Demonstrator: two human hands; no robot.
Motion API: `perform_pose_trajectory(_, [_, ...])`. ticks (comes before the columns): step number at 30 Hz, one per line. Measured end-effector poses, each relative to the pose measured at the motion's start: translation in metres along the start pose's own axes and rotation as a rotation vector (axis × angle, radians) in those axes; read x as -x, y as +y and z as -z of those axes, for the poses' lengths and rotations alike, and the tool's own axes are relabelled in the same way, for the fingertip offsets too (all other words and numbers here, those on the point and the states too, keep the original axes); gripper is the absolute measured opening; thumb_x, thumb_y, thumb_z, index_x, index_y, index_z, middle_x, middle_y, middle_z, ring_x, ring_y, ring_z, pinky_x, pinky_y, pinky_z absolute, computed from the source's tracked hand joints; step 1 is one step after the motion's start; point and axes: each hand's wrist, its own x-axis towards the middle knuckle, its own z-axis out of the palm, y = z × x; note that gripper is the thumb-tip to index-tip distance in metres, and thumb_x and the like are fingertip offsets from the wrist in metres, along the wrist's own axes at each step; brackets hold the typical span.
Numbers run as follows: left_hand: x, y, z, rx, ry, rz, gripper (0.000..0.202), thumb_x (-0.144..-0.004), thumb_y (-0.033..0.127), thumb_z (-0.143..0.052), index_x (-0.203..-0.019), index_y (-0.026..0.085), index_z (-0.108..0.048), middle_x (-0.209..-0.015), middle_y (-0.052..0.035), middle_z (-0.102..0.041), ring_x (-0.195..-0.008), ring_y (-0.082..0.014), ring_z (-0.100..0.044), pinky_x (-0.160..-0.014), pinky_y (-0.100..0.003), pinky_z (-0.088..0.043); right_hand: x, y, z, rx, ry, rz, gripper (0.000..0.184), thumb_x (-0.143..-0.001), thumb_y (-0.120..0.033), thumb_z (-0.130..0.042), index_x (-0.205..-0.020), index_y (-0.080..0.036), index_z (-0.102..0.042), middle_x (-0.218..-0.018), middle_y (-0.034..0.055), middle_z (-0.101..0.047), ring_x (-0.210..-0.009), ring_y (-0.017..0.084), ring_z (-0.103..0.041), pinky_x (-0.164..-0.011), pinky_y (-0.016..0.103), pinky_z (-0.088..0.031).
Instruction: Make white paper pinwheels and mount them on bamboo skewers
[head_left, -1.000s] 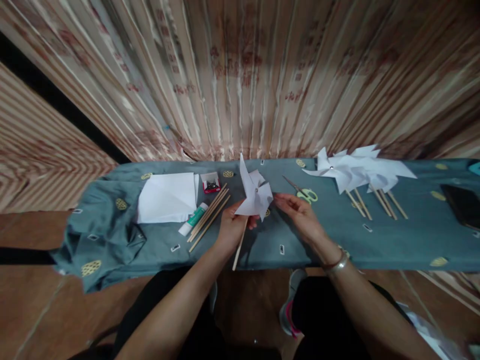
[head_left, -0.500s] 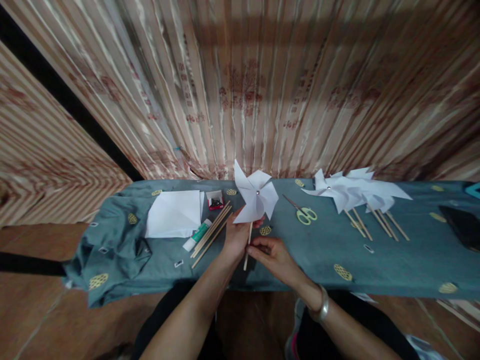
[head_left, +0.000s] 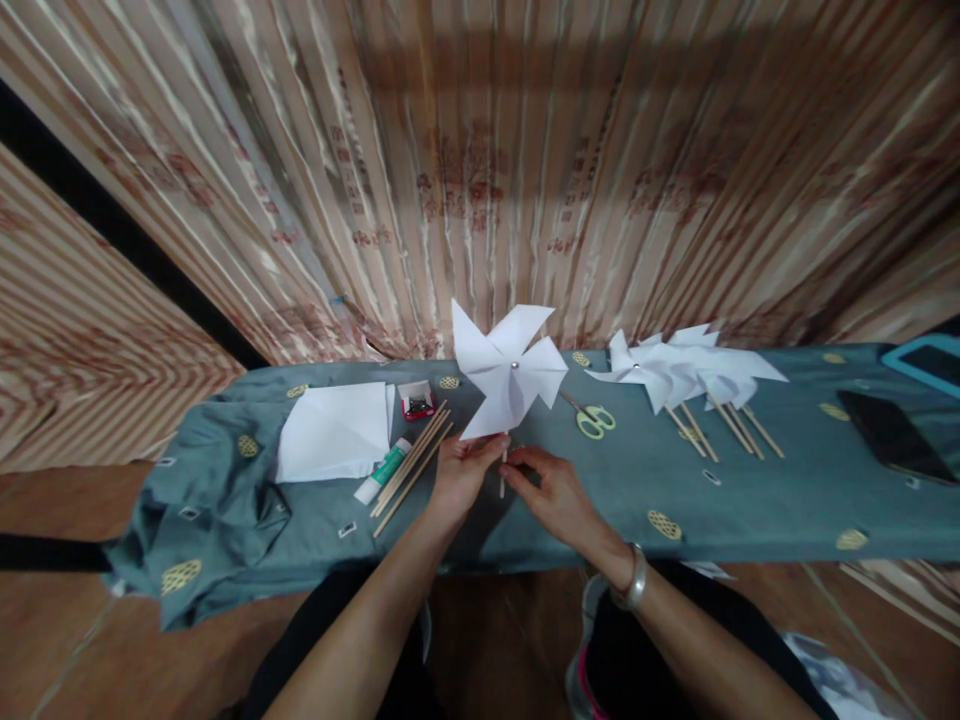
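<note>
A white paper pinwheel (head_left: 514, 375) with a silver pin at its centre stands upright on a thin wooden stick (head_left: 503, 487). Just below the blades, my left hand (head_left: 463, 475) is closed on the stick, its thumb reaching toward it. The fingers of my right hand (head_left: 547, 485) pinch the same stick slightly lower, and a silver bracelet circles that wrist. Left of my hands lie several loose wooden sticks (head_left: 411, 465), a green and white glue stick (head_left: 383, 471) and a small red box (head_left: 416, 401) of dark pins.
White paper sheets (head_left: 334, 430) lie at the left of the cloth-covered table (head_left: 600, 520). Green-handled scissors (head_left: 595, 420) rest right of the pinwheel. Further right are several paper pinwheels (head_left: 690, 368), a black phone (head_left: 892, 435) and a blue-edged device (head_left: 922, 362). A curtain (head_left: 480, 180) hangs behind.
The pinwheel is raised slightly, and its blades are turned to a different angle. My left hand now shows its thumb near the stick. The view has shifted a little to the right.
</note>
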Motion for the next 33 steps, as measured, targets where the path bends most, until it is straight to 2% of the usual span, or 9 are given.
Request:
perform_pose_trajectory(7, [0.004,0.003,0.000,-0.066,-0.011,-0.012,0.022,-0.055,0.022,-0.080,-0.077,0.018,-0.078,-0.080,-0.0051,-0.077,-0.076,-0.0194,-0.069,-0.082,-0.035,-0.054,0.000,-0.004,0.005,0.038,0.009,0.042,0.016,-0.088,-0.030,-0.057,-0.088,-0.020,-0.070,-0.088,0.0052,-0.072,-0.081,0.020,-0.066,-0.077,0.032,-0.047])
perform_pose_trajectory(10, [0.002,0.003,0.002,-0.087,-0.010,-0.046,0.021,-0.056,0.023,-0.080,-0.077,0.019,-0.078,-0.082,-0.0054,-0.077,-0.079,-0.0210,-0.070,-0.085,-0.037,-0.054,-0.002,-0.008,0.016,0.039,0.044,0.052,0.018,-0.087,-0.034,-0.060,-0.087,-0.020,-0.071,-0.086,0.0045,-0.073,-0.078,0.019,-0.066,-0.075,0.031,-0.048])
perform_pose_trajectory(16, [-0.005,0.004,0.009,-0.120,0.015,-0.096,0.021,-0.057,0.024,-0.080,-0.078,0.020,-0.079,-0.083,-0.0048,-0.077,-0.082,-0.0216,-0.070,-0.087,-0.037,-0.054,-0.014,-0.007,0.056,-0.026,0.275,-0.014,0.027,-0.083,-0.042,-0.061,-0.070,-0.020,-0.070,-0.069,0.0016,-0.070,-0.065,0.017,-0.061,-0.064,0.028,-0.045])
perform_pose_trajectory(20, [-0.008,0.005,0.015,-0.127,0.039,-0.105,0.021,-0.057,0.024,-0.080,-0.077,0.020,-0.079,-0.082,-0.0045,-0.077,-0.080,-0.0206,-0.070,-0.083,-0.035,-0.055,-0.024,-0.002,0.072,-0.120,0.417,-0.040,0.028,-0.080,-0.044,-0.065,-0.070,-0.019,-0.070,-0.066,0.0010,-0.069,-0.063,0.016,-0.060,-0.063,0.029,-0.044])
perform_pose_trajectory(25, [-0.011,0.003,0.018,-0.145,0.045,-0.112,0.022,-0.056,0.027,-0.080,-0.077,0.020,-0.079,-0.079,-0.0038,-0.077,-0.076,-0.0195,-0.069,-0.080,-0.033,-0.054,-0.034,-0.002,0.065,-0.196,0.508,-0.025,0.025,-0.077,-0.043,-0.069,-0.085,-0.019,-0.072,-0.084,0.0048,-0.074,-0.078,0.019,-0.065,-0.074,0.033,-0.049])
perform_pose_trajectory(29, [-0.012,0.001,0.017,-0.168,0.024,-0.142,0.020,-0.059,0.027,-0.078,-0.078,0.020,-0.079,-0.081,-0.0041,-0.077,-0.077,-0.0197,-0.069,-0.078,-0.033,-0.054,-0.039,-0.003,0.053,-0.303,0.484,0.010,0.031,-0.076,-0.040,-0.071,-0.099,-0.021,-0.068,-0.099,0.0078,-0.073,-0.089,0.021,-0.067,-0.084,0.038,-0.051])
perform_pose_trajectory(33, [-0.011,0.001,0.019,-0.163,0.033,-0.144,0.019,-0.059,0.027,-0.077,-0.077,0.021,-0.079,-0.079,-0.0037,-0.077,-0.076,-0.0190,-0.069,-0.074,-0.031,-0.055,-0.043,0.000,0.045,-0.335,0.468,0.002,0.037,-0.076,-0.040,-0.071,-0.107,-0.021,-0.065,-0.102,0.0089,-0.073,-0.093,0.021,-0.067,-0.087,0.040,-0.052])
